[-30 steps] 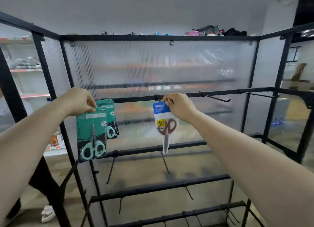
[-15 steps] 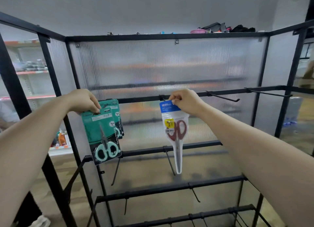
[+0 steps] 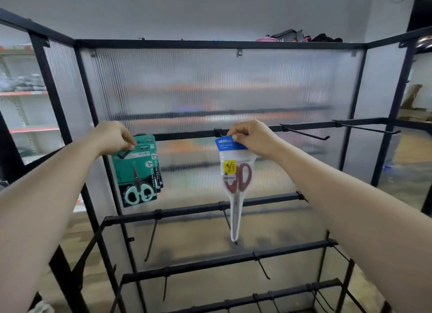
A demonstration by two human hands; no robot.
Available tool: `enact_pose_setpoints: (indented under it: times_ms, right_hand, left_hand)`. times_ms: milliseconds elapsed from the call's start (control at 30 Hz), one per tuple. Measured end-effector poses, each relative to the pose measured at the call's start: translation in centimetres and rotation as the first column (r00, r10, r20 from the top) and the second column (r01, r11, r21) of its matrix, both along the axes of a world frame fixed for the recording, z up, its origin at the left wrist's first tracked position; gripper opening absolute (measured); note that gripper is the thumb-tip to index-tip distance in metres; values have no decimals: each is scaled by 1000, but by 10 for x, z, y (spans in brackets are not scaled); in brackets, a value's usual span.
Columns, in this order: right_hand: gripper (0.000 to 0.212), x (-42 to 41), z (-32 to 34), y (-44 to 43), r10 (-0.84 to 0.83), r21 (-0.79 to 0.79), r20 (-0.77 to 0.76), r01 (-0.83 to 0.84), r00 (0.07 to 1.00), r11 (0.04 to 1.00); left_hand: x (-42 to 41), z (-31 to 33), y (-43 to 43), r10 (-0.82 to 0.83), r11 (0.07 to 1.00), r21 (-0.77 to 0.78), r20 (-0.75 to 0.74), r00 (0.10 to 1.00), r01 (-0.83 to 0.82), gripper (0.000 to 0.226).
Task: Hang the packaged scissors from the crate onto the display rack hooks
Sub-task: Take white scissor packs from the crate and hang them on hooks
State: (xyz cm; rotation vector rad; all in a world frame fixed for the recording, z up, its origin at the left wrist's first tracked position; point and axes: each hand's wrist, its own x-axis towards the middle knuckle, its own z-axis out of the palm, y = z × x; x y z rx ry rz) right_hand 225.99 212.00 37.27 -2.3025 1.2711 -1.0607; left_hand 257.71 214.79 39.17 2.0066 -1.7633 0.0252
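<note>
The black metal display rack [image 3: 210, 43] with ribbed translucent panels stands ahead. At the left of its upper rail hang green cards of mint-handled scissors [image 3: 133, 172]. The left hand [image 3: 114, 137] pinches the front card's top. Further right, the right hand [image 3: 253, 138] has its fingers pinching the blue header of a clear pouch of red-handled scissors [image 3: 236, 184], held at a black hook [image 3: 219, 132]. I cannot tell if it is threaded on.

Right hand [image 3: 253, 138] on scissors pack [image 3: 236, 180]
</note>
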Motion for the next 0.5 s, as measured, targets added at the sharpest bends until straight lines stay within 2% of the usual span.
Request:
enact_pose_setpoints:
  times_ms: [300,500]
  right_hand:
    - [19,-8,-13,-3,65,17,123,-67,990,998]
    - [17,-5,-16,1,19,-74,37,-16,999,997]
  left_hand:
    - [11,-7,-27,15,1000,-23,-49,999,-16,19]
    - [8,-9,-34,34,999,-37,-7,999,-34,19]
